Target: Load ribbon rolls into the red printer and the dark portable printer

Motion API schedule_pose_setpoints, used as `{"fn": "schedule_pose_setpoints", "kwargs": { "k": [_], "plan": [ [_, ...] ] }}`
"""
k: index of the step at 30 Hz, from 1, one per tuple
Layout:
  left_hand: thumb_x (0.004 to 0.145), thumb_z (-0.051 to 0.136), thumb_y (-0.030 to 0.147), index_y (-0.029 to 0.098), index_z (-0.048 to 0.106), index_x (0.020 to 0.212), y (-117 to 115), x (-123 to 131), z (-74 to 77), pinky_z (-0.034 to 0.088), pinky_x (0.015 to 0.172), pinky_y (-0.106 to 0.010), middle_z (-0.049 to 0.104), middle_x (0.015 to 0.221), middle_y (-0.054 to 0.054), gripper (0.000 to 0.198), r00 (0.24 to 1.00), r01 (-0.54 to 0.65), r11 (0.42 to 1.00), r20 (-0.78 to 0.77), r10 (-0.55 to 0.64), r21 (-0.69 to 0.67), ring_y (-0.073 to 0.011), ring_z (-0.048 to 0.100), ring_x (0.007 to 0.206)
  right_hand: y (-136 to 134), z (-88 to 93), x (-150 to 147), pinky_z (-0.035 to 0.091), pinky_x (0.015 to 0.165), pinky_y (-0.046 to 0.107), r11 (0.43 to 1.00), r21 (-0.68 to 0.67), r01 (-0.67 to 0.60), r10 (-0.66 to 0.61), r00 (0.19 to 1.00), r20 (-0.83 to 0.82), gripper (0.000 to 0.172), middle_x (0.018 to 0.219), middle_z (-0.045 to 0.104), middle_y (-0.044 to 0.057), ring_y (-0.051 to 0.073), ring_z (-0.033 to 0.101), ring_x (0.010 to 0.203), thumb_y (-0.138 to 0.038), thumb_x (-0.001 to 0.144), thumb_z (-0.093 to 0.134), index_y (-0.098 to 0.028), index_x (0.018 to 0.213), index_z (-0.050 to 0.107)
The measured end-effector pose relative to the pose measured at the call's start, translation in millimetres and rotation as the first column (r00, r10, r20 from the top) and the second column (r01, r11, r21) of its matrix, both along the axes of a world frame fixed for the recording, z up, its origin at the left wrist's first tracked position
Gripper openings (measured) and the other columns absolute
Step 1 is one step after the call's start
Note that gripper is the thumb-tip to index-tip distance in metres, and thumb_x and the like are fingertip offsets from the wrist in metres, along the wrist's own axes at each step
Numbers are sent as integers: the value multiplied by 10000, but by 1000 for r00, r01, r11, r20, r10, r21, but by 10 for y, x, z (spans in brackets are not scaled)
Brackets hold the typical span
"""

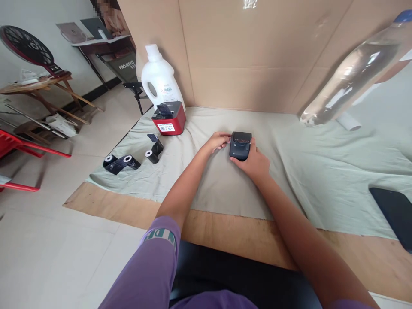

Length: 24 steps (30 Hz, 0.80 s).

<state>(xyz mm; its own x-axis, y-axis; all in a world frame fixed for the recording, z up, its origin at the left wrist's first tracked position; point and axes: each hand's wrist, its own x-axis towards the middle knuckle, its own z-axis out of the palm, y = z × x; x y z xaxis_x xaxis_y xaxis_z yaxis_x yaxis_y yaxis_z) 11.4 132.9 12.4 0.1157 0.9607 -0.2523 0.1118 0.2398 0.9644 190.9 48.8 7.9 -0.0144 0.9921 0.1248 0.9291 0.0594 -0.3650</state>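
Both left hand (219,141) and right hand (255,163) grip printer (240,146) mid-cloth (322,167)

Dark green fabric chair back (126,65): white capitals "PROJEEYO".
Purple fabric sleeve (161,235): pale green band with purple letters "DE"; the rest runs out of sight round the fold.
Red and black box-shaped printer (168,119): white front label with 1 QR code, print too small to read.
White plastic jug (160,88): label illegible.
Small dark box-shaped device (240,146): label illegible.
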Motion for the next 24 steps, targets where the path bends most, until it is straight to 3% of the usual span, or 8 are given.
{"fn": "schedule_pose_setpoints", "kwargs": {
  "k": [3, 10, 16, 24],
  "plan": [
    [734, 651, 86, 97, 693, 1135, 32, -38, -11, 136, 399, -185, 566, 635, 11, 404, 999, 44, 999, 22, -44, -24, -38, 366, 435, -1, 1, -4, 510, 807, 427, 1000, -11, 3, -3, 1000, 8, 1200, 1343, 606, 225, 401, 661, 1065, -771, 754, 629, -129, 1612, 89],
    [740, 718, 180, 127, 688, 1131, 23, -38, 27, 208, 397, -182, 577, 628, -1, 396, 999, 37, 998, -35, -39, -48, -52, 414, 441, 4, -1, -5, 514, 795, 419, 1000, 5, -3, 3, 1000, 0, 1189, 1335, 620, 223, 397, 661, 1065, -759, 755, 635, -118, 1610, 113],
    [760, 662, 148, 136, 650, 1072, 45, -32, 27, 100, 379, -178, 563, 667, 4, 313, 996, 84, 991, -3, -85, -105, -34, 403, 418, 15, -14, -4, 517, 786, 414, 1000, 9, 1, -1, 1000, -15, 1173, 1295, 649, 207, 389, 666, 1037, -737, 744, 661, -108, 1597, 158],
    [770, 682, 161, 137, 625, 1140, 34, 35, 54, 124, 386, -173, 545, 643, 17, 376, 996, 37, 993, -74, -45, -113, -36, 406, 421, 22, -29, -6, 517, 782, 401, 1000, 22, 9, -8, 1000, -28, 1146, 1298, 647, 221, 389, 670, 1032, -723, 740, 669, -95, 1575, 199]
  ]
}}
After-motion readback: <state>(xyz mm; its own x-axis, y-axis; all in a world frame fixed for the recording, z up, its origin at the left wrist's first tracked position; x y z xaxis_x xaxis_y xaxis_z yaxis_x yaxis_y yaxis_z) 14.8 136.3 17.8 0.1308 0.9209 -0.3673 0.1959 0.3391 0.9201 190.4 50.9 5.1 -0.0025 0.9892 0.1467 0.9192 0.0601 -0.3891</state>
